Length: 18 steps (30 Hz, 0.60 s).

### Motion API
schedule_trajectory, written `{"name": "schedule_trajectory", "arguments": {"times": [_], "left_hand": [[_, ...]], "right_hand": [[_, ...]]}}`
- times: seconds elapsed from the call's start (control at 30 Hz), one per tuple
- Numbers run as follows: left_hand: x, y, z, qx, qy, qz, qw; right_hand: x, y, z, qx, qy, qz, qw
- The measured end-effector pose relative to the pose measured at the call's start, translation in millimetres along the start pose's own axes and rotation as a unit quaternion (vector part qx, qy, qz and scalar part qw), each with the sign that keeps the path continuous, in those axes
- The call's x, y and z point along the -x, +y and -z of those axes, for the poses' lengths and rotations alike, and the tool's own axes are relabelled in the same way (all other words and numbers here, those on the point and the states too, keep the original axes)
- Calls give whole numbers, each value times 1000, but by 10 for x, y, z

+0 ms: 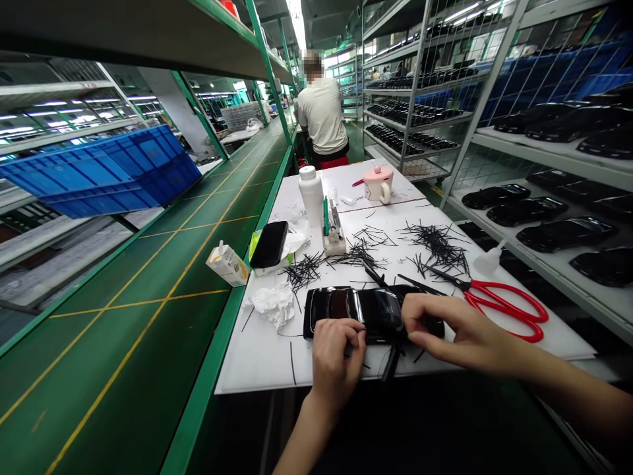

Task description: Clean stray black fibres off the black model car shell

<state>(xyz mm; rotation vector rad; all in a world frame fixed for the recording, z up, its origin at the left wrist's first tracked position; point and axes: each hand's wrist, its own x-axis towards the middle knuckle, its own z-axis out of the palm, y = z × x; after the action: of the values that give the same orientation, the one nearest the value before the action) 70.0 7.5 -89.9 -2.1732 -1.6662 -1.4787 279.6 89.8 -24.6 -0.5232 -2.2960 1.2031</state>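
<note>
A glossy black model car body [356, 311] lies on a white plastic board [267, 356], with several thin black strips poking out beneath it. My left hand [339, 359] grips its near edge, and my right hand [459, 326] pinches its right end. Loose heaps of black strips [438, 247] are scattered beyond the car. Red-handled scissors [499, 307] lie to the right of my right hand, their blades pointing toward the car. A crumpled white tissue [273, 305] sits left of the car.
A white bottle [311, 196], pink-lidded mug [378, 185], black phone [270, 244] and small carton [227, 264] stand on the bench. A green conveyor belt [148, 264] runs left, and racks of black car bodies [566, 234] stand right. A co-worker [321, 112] sits beyond.
</note>
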Motion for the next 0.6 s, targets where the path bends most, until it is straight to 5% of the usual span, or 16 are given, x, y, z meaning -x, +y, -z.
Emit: {"name": "schedule_trajectory", "arguments": {"times": [0.4, 0.6], "left_hand": [[26, 8, -6, 8, 10, 3, 1000], [42, 0, -19, 6, 14, -1, 1000]], "right_hand": [[-191, 407, -349, 192, 26, 139, 971], [-205, 410, -479, 213, 108, 186, 953]]}}
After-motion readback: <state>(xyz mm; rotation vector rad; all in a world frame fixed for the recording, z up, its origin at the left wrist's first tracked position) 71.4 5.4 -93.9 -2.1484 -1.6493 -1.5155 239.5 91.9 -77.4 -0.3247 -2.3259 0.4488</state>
